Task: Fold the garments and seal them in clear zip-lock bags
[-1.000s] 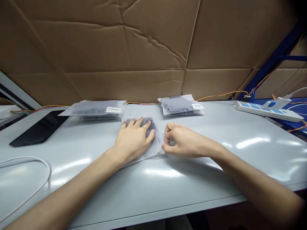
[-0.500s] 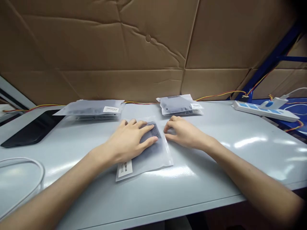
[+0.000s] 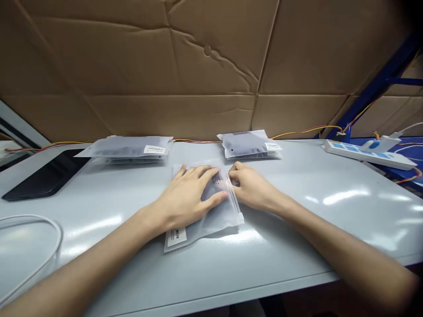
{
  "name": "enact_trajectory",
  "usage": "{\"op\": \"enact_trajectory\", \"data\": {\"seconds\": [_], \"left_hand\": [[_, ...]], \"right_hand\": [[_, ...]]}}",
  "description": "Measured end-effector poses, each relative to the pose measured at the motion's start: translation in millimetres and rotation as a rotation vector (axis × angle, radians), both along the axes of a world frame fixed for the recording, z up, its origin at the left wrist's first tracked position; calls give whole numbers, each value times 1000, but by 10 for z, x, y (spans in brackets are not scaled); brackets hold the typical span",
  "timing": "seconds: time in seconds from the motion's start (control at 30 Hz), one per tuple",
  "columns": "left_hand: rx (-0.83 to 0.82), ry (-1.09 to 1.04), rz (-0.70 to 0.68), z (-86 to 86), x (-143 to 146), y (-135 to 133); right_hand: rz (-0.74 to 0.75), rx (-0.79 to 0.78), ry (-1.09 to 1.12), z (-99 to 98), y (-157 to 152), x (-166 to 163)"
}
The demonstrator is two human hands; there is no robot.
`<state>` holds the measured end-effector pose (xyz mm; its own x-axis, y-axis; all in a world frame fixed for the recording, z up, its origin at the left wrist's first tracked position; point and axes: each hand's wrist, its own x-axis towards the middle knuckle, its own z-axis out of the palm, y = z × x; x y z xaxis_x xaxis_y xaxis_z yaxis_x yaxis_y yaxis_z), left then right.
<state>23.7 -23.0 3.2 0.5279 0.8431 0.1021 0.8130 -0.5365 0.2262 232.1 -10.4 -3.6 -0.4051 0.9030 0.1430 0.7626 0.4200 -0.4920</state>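
Observation:
A frosted zip bag (image 3: 218,218) with a white barcode label at its near left corner lies on the table, its zip edge facing right and a little raised. Dark printed lines show through it near my left fingertips. My left hand (image 3: 191,193) lies flat across the bag, fingers spread and thumb pointing toward the zip edge. Against that edge, my right hand (image 3: 253,187) is closed with curled fingers and thumb, seemingly pinching the bag's border; the exact contact is partly hidden behind the film.
Similar bags are stacked at the back left (image 3: 128,147) and back right (image 3: 247,144). A black tablet-like slab (image 3: 49,176) and a white cable (image 3: 57,237) lie left. At the right edge sits a power strip (image 3: 366,154) with plugs. Cardboard (image 3: 211,79) stands behind the table (image 3: 280,246).
Both hands and the bag have shifted slightly right. The bag's zip edge has risen and its slider now shows at the near right corner. My right fingers have met the edge.

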Motion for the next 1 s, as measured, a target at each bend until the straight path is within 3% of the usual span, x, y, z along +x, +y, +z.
{"op": "enact_trajectory", "data": {"seconds": [0.33,0.53,0.8,1.0], "left_hand": [[-28,39,-5,-31,-4,22],[-95,16,20,-77,-28,44],[-87,82,37,-141,-6,63],[-110,143,47,-123,-79,96]], "right_hand": [[-46,-119,50,68,26,-1],[-47,-51,-141,165,38,111],[-178,49,-560,273,206,430],[-280,98,-675,320,224,567]]}}
